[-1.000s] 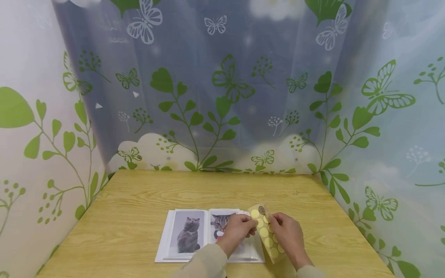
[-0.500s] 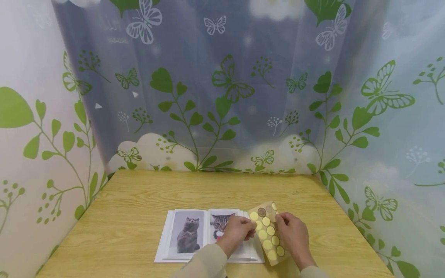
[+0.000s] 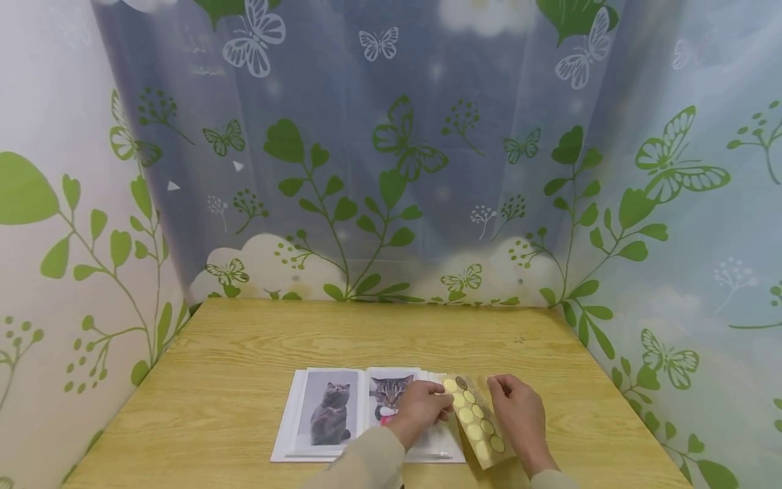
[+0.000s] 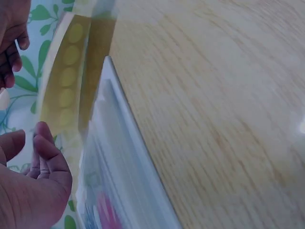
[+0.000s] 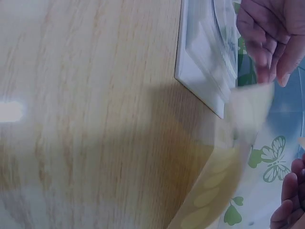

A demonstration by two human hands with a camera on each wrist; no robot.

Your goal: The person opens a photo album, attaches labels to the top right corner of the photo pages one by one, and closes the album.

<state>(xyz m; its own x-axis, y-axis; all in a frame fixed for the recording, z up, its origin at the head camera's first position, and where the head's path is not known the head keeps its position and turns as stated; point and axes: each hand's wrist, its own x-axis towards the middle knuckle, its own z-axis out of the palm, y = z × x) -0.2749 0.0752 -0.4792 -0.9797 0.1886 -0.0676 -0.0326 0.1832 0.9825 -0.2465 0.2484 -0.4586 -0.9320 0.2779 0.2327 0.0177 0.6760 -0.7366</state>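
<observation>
Moves the right hand (image 3: 519, 415) farther right, at the frame's lower right; dips the upper end of the sticker sheet (image 3: 478, 422) lower.

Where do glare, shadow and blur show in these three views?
Left wrist: a glare spot on the table at the picture's right edge; right wrist: another at the left edge, soft shadow by the album, blur at one end of the sticker sheet; head: no bright spot on the table.

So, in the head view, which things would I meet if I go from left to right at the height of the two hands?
Grey cat photo → left hand → sticker sheet → right hand. Left out: the striped cat photo, partly behind the left hand.
</observation>
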